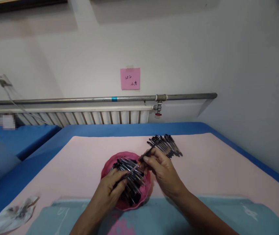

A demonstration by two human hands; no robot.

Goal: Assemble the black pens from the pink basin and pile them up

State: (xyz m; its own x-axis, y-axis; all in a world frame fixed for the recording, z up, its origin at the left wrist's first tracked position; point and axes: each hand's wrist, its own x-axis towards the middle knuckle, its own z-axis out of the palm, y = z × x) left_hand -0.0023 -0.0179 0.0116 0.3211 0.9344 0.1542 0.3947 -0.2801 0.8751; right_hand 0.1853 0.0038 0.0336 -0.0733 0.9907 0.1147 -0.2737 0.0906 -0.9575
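Apparently plastic pens (133, 186), round bowl (146, 195).

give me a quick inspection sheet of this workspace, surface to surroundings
Surface: pink sheet on blue table; blue-green cloth along near edge.
Things: pens inside pink container; row of pens on the sheet beyond, to the right.
Hands: left hand and right hand hold one pen between them, above the container.
Clutter: crumpled white wrapping, near left.
Cables: white cord from wall socket, left.
Surroundings: radiator, pipe, pink note.
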